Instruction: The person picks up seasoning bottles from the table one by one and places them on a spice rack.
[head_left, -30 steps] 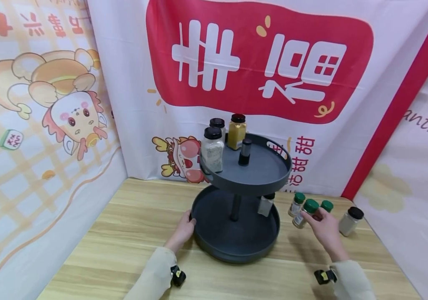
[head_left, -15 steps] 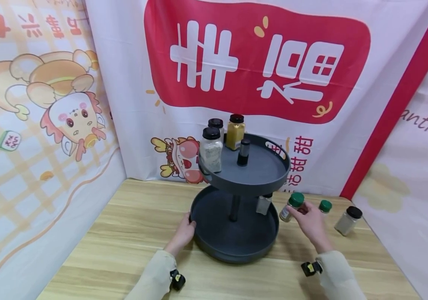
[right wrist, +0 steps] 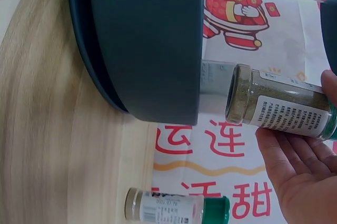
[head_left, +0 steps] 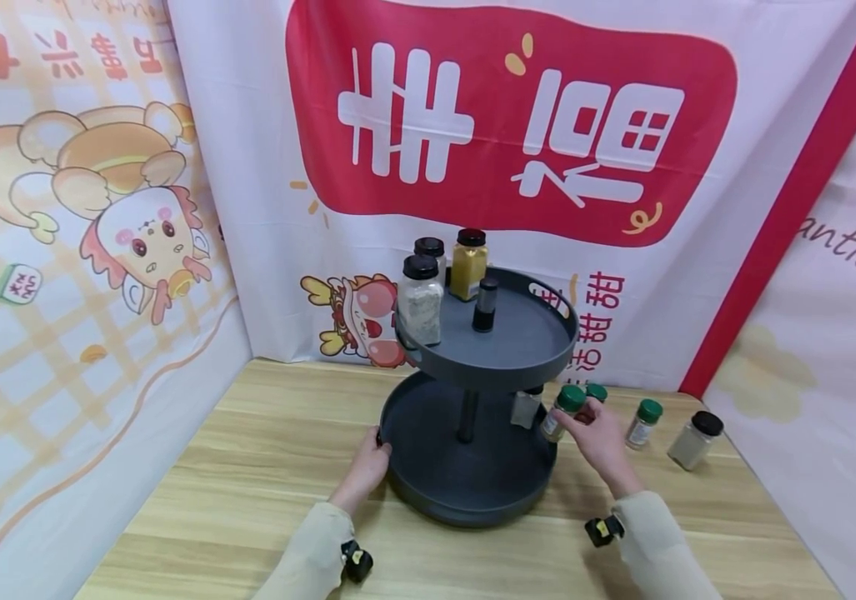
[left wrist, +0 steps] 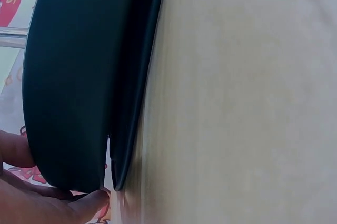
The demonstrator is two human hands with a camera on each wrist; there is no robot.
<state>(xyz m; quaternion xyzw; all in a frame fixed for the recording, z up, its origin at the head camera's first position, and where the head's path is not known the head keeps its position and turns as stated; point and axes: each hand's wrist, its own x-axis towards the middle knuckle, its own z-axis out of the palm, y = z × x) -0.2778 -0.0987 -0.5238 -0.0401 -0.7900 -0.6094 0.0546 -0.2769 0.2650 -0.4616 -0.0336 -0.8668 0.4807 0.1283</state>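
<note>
A dark grey two-tier spice rack point(head_left: 443, 475) stands on the wooden table. At its left, my left hand point(head_left: 364, 468) grips the lower tier's rim, thumb and fingers on either side of the wall in the left wrist view. My right hand point(head_left: 600, 437) holds a green-capped spice jar point(right wrist: 279, 100) of brownish powder by its cap end. In the head view the jar is tilted, its base at the lower tier's right rim. Beside it, a black-capped jar point(head_left: 526, 410) stands inside that tier, partly hidden by the upper tier.
Black-lidded jars point(head_left: 421, 310), one with yellow powder point(head_left: 467, 271), stand on the upper tier's left, near its centre post point(head_left: 484, 305). On the table at right are green-capped jars point(head_left: 641, 432) and a black-capped jar point(head_left: 690, 447). Printed cloth point(head_left: 262, 250) hangs behind.
My right hand has lifted the green-capped jar from the table group and carried it left to the lower tier's rim. My left hand keeps its grip on the rack.
</note>
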